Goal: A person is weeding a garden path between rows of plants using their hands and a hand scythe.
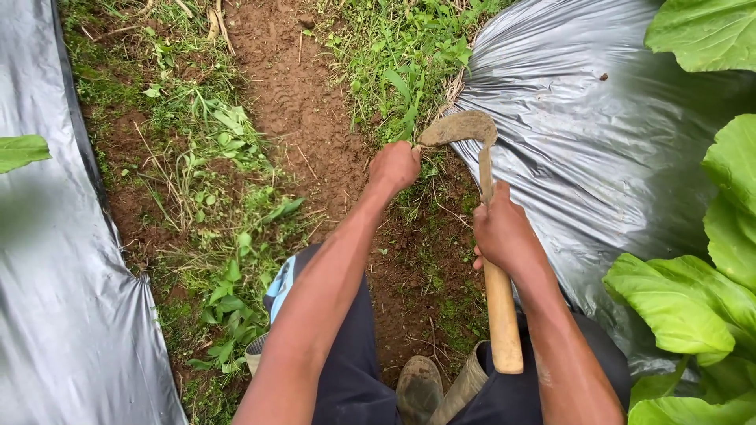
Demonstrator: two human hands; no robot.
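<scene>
A person is looking down at their own 2 bare arms, working over a strip of brown soil between 2 sheets of grey plastic mulch.

The right hand (pixel 504 234) is wrapping a tight grip around the pale wooden handle of a small sickle with a curved, rusty brown metal blade (pixel 461 126). The handle is running back past the grip toward the person's lap, and the blade is arching forward and leftward from the grip, its tip lying just beside the left hand.

The left hand (pixel 395 165) is closing into a fist on a clump of green grass and weeds (pixel 405 118), which is growing just ahead of that grip at the edge of the right-hand grey plastic sheet (pixel 598 149).

Behind both grips, the person's dark shorts and 1 muddy boot (pixel 418 386) are showing. Left of the left grip, a bare dirt path (pixel 295 102) is running away, with more low weeds (pixel 220 228) beyond it and the second grey plastic sheet (pixel 55 315) at the far left. Right of the right grip, broad light green leaves (pixel 693 299) are overhanging the plastic.
</scene>
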